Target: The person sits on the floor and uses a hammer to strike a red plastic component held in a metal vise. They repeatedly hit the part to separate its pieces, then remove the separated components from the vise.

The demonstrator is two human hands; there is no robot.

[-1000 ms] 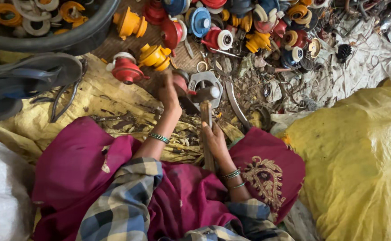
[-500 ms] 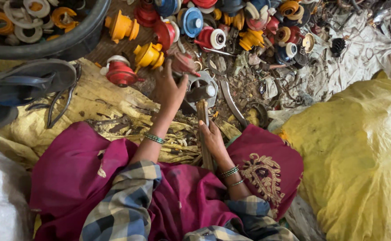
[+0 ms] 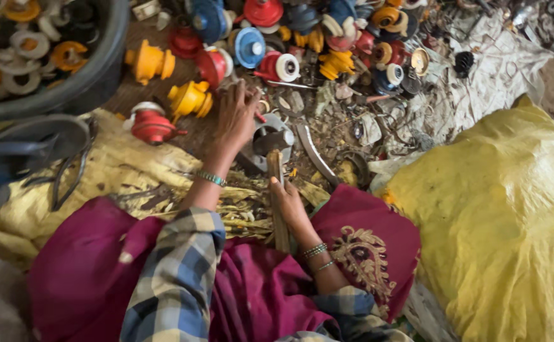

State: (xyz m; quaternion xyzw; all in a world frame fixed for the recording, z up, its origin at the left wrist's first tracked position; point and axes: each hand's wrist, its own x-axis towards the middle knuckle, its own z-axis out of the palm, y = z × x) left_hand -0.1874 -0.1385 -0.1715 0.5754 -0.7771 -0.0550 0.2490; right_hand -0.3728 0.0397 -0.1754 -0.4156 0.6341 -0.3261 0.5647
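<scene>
**A:** Head view is showing me both hands down on the floor among scrap. What are you seeing on the left side?

**B:** I am watching the left hand point(image 3: 236, 117) reaching forward with its fingers spread, lying on the litter just beside a grey metal part point(image 3: 270, 140) with a dark cylinder in it. I cannot tell whether the fingertips are touching that part. A yellow plastic fitting point(image 3: 189, 98) is sitting just to its left, and a red fitting point(image 3: 152, 125) is lying a little further left.

**A:** And the right?

**B:** The right hand point(image 3: 289, 204) is closing around a wooden handle point(image 3: 279, 196), fingers wrapped on the shaft. The handle is standing nearly upright in the frame, its top end touching the grey metal part.

**A:** I am noting what is lying around them.

**B:** A heap of red, blue and yellow fittings point(image 3: 302, 38) is spreading across the top. A dark round tub point(image 3: 93, 76) holding rings is sitting at upper left. A yellow sack point(image 3: 504, 209) is bulging on the right, well apart from both hands. Magenta cloth point(image 3: 87, 266) is covering the lap, and a curved metal strip point(image 3: 315, 155) is lying just right of the grey part.
</scene>
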